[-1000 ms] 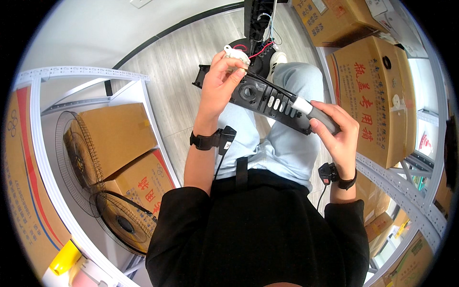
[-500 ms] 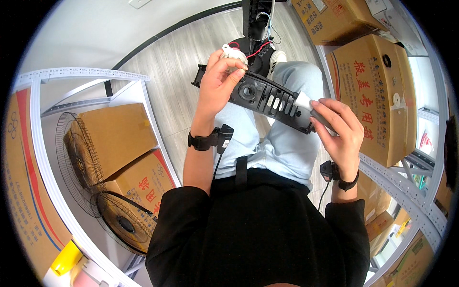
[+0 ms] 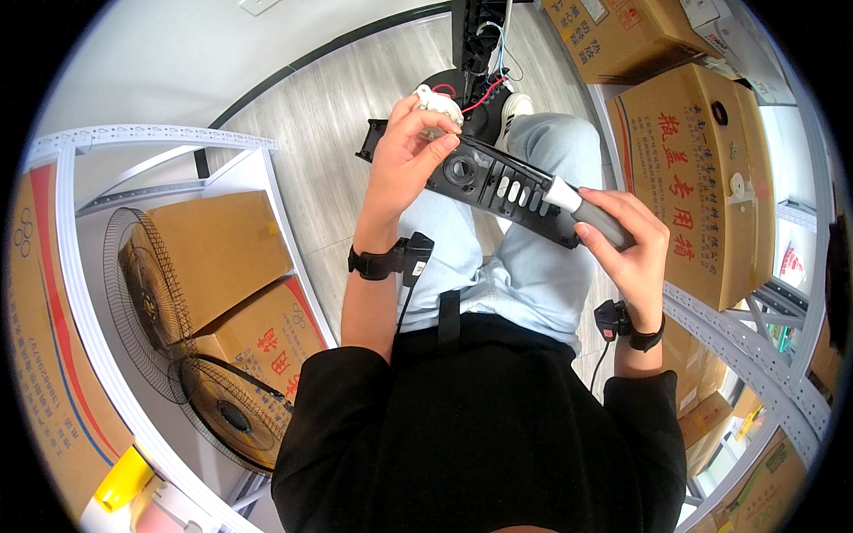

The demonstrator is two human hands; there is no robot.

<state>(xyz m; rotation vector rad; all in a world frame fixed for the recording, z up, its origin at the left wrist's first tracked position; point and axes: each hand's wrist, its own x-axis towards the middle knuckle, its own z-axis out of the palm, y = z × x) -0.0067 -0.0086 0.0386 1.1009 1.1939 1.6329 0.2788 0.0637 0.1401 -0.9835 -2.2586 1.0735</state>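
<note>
My right hand [image 3: 631, 235] is wrapped round the grey and white handle of a screwdriver [image 3: 597, 219]. Its dark shaft runs up and left along the edge of a long black plastic panel [image 3: 502, 186] with slots and a round socket, lying above my thighs. At the shaft's far end, my left hand [image 3: 409, 160] is closed, thumb and finger pinched on something too small to make out. Right behind those fingers is a round white part [image 3: 442, 107] with red wires [image 3: 484, 96]; the fingers partly hide it. The left hand also covers part of the panel.
Beyond my hands stands a black post [image 3: 475, 35] on a round black base, with loose thin wires. Metal shelving with cardboard boxes [image 3: 693, 178] stands close on the right. Left, another shelf holds boxes [image 3: 218, 258] and wire fan guards [image 3: 147, 293].
My right hand has shifted its hold on the screwdriver, so more of the grey handle now shows. The white part has tipped slightly to the right. The left hand has barely moved.
</note>
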